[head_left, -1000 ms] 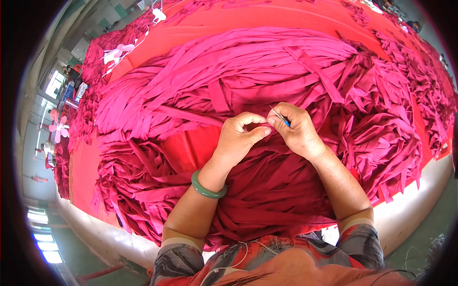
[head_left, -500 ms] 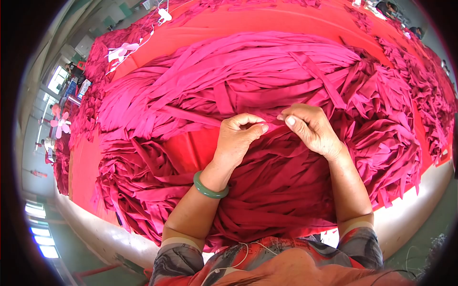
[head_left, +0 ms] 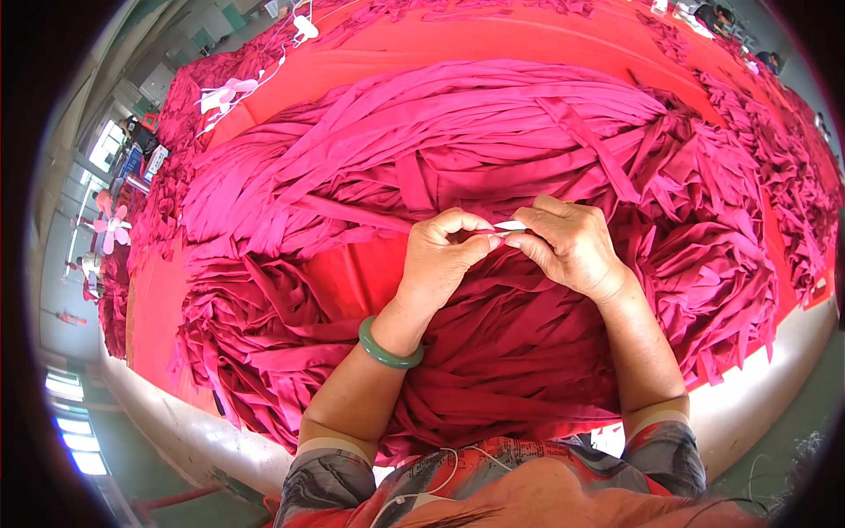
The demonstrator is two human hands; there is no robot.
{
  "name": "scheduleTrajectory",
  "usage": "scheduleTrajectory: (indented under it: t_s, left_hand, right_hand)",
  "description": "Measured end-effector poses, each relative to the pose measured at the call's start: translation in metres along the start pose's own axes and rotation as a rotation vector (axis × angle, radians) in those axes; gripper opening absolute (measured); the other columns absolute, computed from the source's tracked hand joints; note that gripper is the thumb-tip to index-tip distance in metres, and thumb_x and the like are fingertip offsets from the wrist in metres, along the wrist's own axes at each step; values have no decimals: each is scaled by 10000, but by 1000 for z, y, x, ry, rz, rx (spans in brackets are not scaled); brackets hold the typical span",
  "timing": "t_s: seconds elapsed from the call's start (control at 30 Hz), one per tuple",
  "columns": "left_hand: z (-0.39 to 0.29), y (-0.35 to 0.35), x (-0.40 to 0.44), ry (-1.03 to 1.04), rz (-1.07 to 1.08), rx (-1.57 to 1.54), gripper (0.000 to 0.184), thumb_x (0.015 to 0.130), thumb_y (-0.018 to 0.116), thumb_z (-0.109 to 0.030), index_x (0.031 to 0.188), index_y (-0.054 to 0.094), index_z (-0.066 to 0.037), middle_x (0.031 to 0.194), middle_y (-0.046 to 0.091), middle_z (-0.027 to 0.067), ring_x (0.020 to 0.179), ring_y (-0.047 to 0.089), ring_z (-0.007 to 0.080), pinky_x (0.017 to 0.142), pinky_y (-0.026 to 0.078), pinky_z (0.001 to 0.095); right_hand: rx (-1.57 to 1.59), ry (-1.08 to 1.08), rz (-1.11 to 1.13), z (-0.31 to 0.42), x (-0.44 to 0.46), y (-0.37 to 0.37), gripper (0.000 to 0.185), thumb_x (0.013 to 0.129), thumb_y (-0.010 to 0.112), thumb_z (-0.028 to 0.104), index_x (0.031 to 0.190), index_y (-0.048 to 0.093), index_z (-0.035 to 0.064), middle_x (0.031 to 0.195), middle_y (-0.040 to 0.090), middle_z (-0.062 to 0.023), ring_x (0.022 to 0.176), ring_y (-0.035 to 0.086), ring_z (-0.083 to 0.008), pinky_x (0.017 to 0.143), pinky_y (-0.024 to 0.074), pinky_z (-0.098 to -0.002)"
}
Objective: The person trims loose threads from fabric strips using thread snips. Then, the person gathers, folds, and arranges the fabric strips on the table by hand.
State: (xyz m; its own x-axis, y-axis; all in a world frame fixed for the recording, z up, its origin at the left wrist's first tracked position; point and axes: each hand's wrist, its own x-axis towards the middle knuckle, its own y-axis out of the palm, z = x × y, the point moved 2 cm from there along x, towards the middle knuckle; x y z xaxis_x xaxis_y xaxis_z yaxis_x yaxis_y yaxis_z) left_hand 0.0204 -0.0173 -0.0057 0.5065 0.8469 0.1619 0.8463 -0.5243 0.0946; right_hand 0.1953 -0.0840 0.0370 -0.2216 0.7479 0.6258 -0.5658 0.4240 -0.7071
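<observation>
Meeting at the fingertips, the person's two bare hands work close together over a great heap of crimson cloth strips [head_left: 422,132]. Half a second ago the right hand [head_left: 572,246] stood a little apart from the left; now it has come in, so that its fingertips are just beside those of the left hand [head_left: 444,255], or touching them. Both hands are thus at one small spot of the work. A slim white pointed thing [head_left: 510,225] now shows at the right hand's fingertips, aimed toward the left; whether it is a tool's tip is too small to tell. The blue-handled tool seen a second ago is hidden or out of sight.

The left hand is nearly closed, thumb and forefinger curved into a ring and pinching what looks like a small bit of crimson cloth [head_left: 481,232], which lies between the two hands. The right hand is closed too, thumb and forefinger nipping the white pointed thing, the other fingers curled in.

A green bangle [head_left: 378,348] circles the left wrist. The strips lie beneath both hands, rise in long folds beyond them and tangle to the right of the right hand. Farther beyond runs the bench [head_left: 528,44], covered in red.
</observation>
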Motion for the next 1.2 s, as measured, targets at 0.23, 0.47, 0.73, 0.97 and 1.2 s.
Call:
scheduleTrajectory:
  t_s: [0.23, 0.47, 0.73, 0.97, 1.2]
  left_hand:
    - [0, 2, -1, 7, -18, -45, 131, 752, 688, 81, 858, 676, 4, 793, 621, 5, 722, 540, 44, 653, 443, 197]
    - [4, 2, -2, 15, -22, 0, 144, 736, 694, 67, 862, 673, 0, 806, 617, -3, 681, 526, 18, 574, 413, 178]
    - [5, 1, -2, 49, -18, 71, 141, 738, 709, 45, 862, 675, -11, 793, 616, -11, 648, 501, 6, 540, 383, 171]
    - [3, 1, -3, 29, -4, 99, 155, 754, 704, 82, 878, 667, -3, 809, 591, -10, 747, 532, 45, 674, 457, 199]
    - [5, 2, -2, 69, -17, 44, 152, 737, 703, 65, 867, 674, -7, 809, 615, 7, 695, 547, 29, 579, 420, 183]
  right_hand:
    - [-27, -29, -14, 3, 0, 3, 205, 795, 690, 270, 854, 636, 81, 693, 544, -50, 583, 573, -238, 495, 450, -343]
    - [-40, -52, -43, 4, 0, 6, 199, 805, 679, 283, 837, 631, 93, 680, 532, -42, 575, 567, -226, 487, 445, -340]
    - [-56, -48, -22, 5, -1, 6, 199, 806, 677, 288, 822, 626, 97, 675, 515, -37, 572, 564, -220, 486, 441, -337]
    - [-59, -58, -23, 4, -1, 7, 206, 803, 677, 289, 823, 626, 90, 682, 521, -35, 583, 569, -215, 489, 443, -333]
    - [-41, -55, -32, 4, -1, 7, 201, 811, 671, 285, 815, 623, 91, 665, 516, -37, 575, 567, -218, 486, 443, -338]
